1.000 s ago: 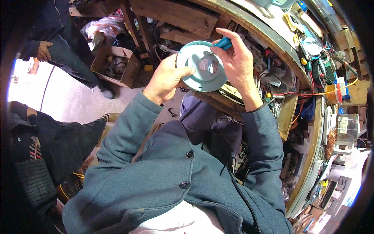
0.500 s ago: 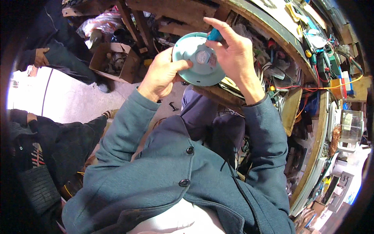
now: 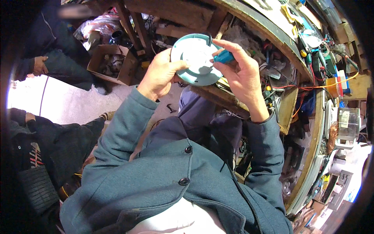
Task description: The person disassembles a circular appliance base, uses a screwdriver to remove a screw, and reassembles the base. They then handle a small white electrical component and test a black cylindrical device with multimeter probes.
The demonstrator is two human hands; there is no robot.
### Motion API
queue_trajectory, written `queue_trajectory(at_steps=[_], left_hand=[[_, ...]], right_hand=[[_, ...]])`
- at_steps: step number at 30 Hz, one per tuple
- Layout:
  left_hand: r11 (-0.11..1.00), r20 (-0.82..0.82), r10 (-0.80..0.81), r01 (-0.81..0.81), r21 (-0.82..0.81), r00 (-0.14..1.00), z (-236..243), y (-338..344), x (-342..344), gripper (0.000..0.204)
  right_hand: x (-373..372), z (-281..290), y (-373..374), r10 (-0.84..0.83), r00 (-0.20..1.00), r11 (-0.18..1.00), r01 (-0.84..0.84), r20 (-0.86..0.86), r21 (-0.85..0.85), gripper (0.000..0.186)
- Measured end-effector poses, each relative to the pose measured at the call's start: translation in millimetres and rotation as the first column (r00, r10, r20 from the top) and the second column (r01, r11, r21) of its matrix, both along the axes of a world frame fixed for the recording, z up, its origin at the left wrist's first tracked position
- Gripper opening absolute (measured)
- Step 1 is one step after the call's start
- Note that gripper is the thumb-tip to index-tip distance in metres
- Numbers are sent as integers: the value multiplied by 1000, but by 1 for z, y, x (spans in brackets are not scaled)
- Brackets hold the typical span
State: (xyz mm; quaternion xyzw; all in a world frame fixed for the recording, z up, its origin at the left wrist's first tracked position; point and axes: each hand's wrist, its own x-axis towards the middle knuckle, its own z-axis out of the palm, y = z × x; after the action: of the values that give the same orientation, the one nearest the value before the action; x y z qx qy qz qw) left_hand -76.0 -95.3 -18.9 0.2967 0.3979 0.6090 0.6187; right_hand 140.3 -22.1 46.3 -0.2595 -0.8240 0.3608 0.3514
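My left hand [image 3: 161, 74] grips a round, pale turquoise plastic base [image 3: 199, 58] by its left edge, thumb flat on its face. The base has a raised rim and a bright, glare-washed middle. A black cord [image 3: 210, 40] shows at its upper right edge. At the right side of the base, my right hand [image 3: 243, 70] pinches what looks like a blue-handled screwdriver [image 3: 224, 56] between thumb and fingers. Its shaft cannot be made out, so I cannot tell whether it touches the base. Both hands are held up above my lap.
A cluttered wooden workbench [image 3: 272, 29] curves along the right, with wires, tools and a clear plastic container [image 3: 348, 123]. An open cardboard box [image 3: 126, 68] of parts stands on the floor. Two people in dark clothes are at the left, one with a hand [image 3: 40, 65] showing.
My right hand has moved down and right with the blue-handled screwdriver, from the base's upper rim to its right side. The base has tilted slightly and catches more glare; a black cord now shows.
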Motion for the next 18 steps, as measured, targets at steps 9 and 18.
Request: queue_trajectory(at_steps=[9, 18], left_hand=[[1000, -4, 11, -11, -12, 1000, -2, 0, 0, 48], [1000, -24, 10, -11, -28, 1000, 1, -4, -1, 49]], right_hand=[[0, 0, -2, 51, 998, 999, -50, 28, -20, 54], [-3, -19, -14, -104, 994, 955, 97, 12, 281, 65]])
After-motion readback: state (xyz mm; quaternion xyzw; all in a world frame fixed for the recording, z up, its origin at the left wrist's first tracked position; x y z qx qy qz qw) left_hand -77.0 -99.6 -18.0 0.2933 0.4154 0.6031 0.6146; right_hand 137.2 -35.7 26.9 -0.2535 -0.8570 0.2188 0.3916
